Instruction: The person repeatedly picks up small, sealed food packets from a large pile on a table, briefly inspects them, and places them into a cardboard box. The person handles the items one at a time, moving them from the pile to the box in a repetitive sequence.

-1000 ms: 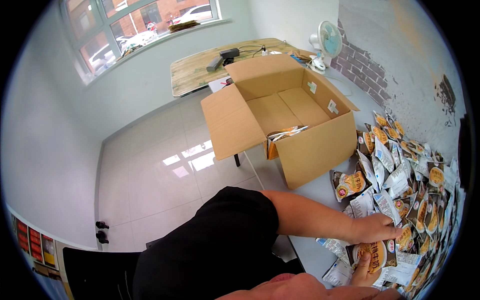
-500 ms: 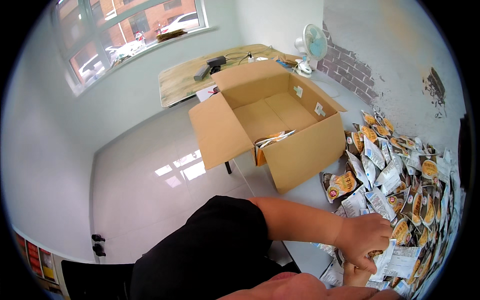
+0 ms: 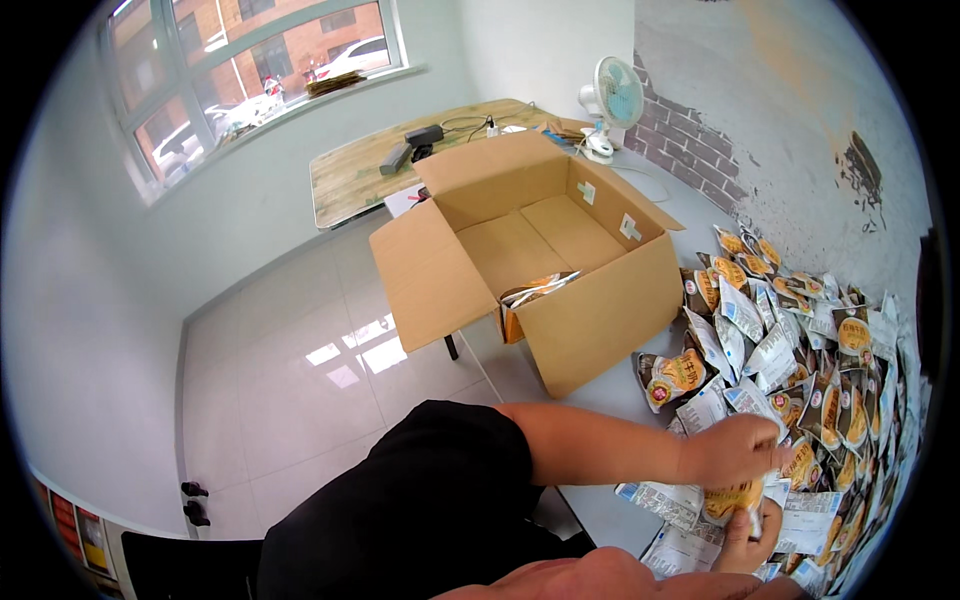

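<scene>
My right hand (image 3: 750, 543) grips a snack packet (image 3: 732, 502) with an orange and brown front, its thumb pressed on the face. My left hand (image 3: 735, 450) is closed just above that packet, fingers curled toward the right; whatever they hold is hidden. Around both hands spreads a large heap of similar sealed packets (image 3: 770, 355), some showing orange-brown fronts, others white printed backs. White-backed packets (image 3: 685, 552) lie below and left of the held one, on the grey table (image 3: 607, 505).
Beyond my hands stands an open cardboard box (image 3: 610, 325), flaps spread, with packets (image 3: 540, 290) in its near left corner. Behind it are a clip fan (image 3: 612, 105) and a wooden table (image 3: 345, 180) with dark devices and cables. A wall (image 3: 800, 120) borders the heap at right.
My left hand has lifted off my right hand and shifted slightly up. The packet between them now shows its orange front. The view has tilted a little.
</scene>
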Tool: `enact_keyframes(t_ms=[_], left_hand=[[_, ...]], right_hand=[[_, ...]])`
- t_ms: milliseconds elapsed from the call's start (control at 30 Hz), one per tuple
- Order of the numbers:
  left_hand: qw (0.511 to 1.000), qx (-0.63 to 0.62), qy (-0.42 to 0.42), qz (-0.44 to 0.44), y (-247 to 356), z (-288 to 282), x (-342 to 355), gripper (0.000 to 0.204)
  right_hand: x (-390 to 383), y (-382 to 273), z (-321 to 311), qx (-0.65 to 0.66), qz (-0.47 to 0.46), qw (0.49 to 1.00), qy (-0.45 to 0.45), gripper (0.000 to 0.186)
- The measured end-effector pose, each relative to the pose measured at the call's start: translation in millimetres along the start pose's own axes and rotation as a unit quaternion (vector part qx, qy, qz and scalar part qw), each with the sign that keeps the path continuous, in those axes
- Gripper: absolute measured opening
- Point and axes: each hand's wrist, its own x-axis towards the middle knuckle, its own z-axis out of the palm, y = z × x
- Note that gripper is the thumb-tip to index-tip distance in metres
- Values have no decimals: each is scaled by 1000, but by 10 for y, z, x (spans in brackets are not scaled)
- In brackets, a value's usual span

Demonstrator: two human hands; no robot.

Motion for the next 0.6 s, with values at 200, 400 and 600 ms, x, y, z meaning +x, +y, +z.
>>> enact_keyframes(t_ms=[200, 400, 600], left_hand=[[981, -139, 89, -100, -253, 166, -68, 45], [985, -156, 36, -62, -146, 341, -289, 39], [992, -27, -57, 107, -120, 385, -358, 37]], right_hand=[[-39, 309, 194, 73, -4, 991, 111, 38], [72, 335, 85, 96, 184, 942, 264, 47], [15, 1069, -54, -180, -67, 943, 272, 50]])
